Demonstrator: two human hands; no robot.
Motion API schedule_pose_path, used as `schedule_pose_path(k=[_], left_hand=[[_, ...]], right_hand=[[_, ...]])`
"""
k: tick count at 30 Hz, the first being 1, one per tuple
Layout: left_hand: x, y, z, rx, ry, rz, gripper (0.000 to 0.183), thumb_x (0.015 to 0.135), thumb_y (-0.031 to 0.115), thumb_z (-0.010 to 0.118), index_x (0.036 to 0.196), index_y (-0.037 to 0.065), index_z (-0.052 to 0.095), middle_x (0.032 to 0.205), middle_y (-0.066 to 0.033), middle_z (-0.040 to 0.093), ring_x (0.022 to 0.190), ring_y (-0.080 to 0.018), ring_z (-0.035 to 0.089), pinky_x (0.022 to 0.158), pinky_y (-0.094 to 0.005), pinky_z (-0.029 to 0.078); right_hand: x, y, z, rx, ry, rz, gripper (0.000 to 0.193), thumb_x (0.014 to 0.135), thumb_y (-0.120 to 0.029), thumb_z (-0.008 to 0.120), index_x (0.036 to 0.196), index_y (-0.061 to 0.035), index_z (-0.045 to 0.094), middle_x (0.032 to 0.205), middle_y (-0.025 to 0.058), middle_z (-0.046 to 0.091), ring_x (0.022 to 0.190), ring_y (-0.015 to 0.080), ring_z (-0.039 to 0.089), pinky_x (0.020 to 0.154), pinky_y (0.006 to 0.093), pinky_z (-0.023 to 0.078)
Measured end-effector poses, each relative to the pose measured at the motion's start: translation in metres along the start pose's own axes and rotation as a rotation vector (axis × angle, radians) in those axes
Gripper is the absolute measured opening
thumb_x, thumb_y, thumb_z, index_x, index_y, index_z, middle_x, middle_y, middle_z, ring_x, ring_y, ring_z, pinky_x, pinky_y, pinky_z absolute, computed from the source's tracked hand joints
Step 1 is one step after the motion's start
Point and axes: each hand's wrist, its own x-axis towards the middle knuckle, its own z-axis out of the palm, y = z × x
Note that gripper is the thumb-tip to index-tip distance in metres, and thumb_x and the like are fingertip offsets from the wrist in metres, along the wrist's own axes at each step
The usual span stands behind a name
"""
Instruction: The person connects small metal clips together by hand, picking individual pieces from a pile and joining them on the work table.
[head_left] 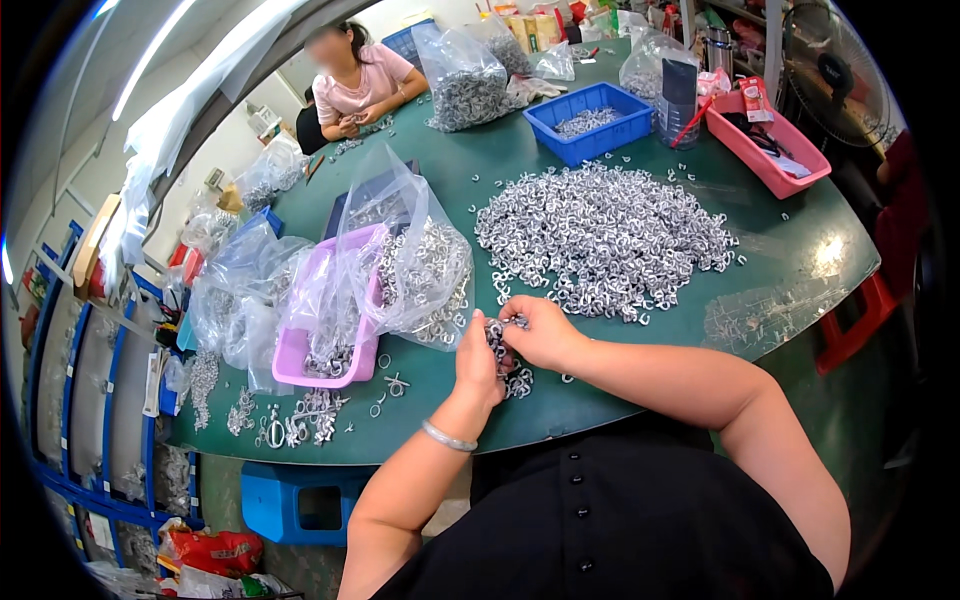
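My left hand (477, 362) is curled around several small silver C-shaped metal pieces (496, 338), which show between thumb and fingers. Beside it, touching or nearly so, my right hand (543, 335) pinches at one such piece near its fingertips. A few more loose pieces (519, 382) lie on the green table right under both hands. Just beyond spreads a big pile of C-shaped metal pieces (605, 235). A bracelet (449, 436) circles my left wrist.
Left of my hands lie a clear bag of metal pieces (425, 265) and a pink tray (318, 378). Farther back stand a blue bin (575, 150) and a pink basket (785, 182). A co-worker (362, 85) sits across the table. A blue stool (268, 505) stands below the near edge.
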Motion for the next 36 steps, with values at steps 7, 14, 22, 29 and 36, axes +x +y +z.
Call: schedule_pose_path(k=[7, 14, 22, 29, 36], left_hand=[[-0.004, 0.002, 0.018, -0.498, 0.067, -0.041, 0.042, 0.101, 0.042, 0.035, 0.113, 0.007, 0.055, 0.116, -0.0117, 0.060, 0.111, -0.0269, 0.057, 0.099, -0.0414, 0.046], [0.023, -0.024, -0.016, -0.792, -0.141, -0.021, 0.040, 0.102, 0.039, 0.034, 0.116, 0.007, 0.054, 0.116, -0.0113, 0.060, 0.111, -0.0255, 0.057, 0.097, -0.0408, 0.047], [0.021, -0.028, -0.034, -0.859, -0.301, 0.060, 0.038, 0.101, 0.038, 0.036, 0.115, 0.009, 0.055, 0.117, -0.0111, 0.059, 0.112, -0.0261, 0.057, 0.099, -0.0418, 0.046], [0.001, -0.012, -0.030, -0.890, -0.391, 0.119, 0.036, 0.100, 0.038, 0.037, 0.115, 0.010, 0.055, 0.118, -0.0109, 0.058, 0.113, -0.0266, 0.056, 0.100, -0.0425, 0.044], [-0.033, 0.032, 0.008, -0.817, -0.375, 0.090, 0.032, 0.101, 0.031, 0.036, 0.117, 0.011, 0.055, 0.121, -0.0098, 0.058, 0.112, -0.0257, 0.056, 0.100, -0.0422, 0.045]], right_hand=[[0.001, -0.002, 0.028, -0.118, 0.238, -0.297, 0.018, 0.084, -0.017, 0.066, 0.090, -0.0003, 0.064, 0.088, 0.0155, 0.061, 0.082, 0.0312, 0.062, 0.073, 0.0381, 0.050], [0.008, -0.001, 0.051, -0.095, 0.340, -0.433, 0.012, 0.083, -0.014, 0.066, 0.085, -0.0026, 0.064, 0.088, 0.0112, 0.061, 0.085, 0.0294, 0.058, 0.076, 0.0393, 0.047], [0.008, -0.003, 0.054, -0.052, 0.322, -0.518, 0.008, 0.078, -0.012, 0.067, 0.077, -0.0053, 0.062, 0.085, 0.0104, 0.058, 0.086, 0.0318, 0.052, 0.079, 0.0405, 0.043], [0.001, -0.021, 0.051, -0.085, 0.240, -0.659, 0.009, 0.078, -0.010, 0.066, 0.083, -0.0047, 0.061, 0.089, 0.0092, 0.060, 0.087, 0.0303, 0.054, 0.079, 0.0391, 0.044], [0.012, -0.048, 0.037, -0.257, 0.284, -0.825, 0.013, 0.077, -0.010, 0.065, 0.088, -0.0053, 0.061, 0.091, 0.0097, 0.060, 0.089, 0.0300, 0.055, 0.083, 0.0406, 0.042]])
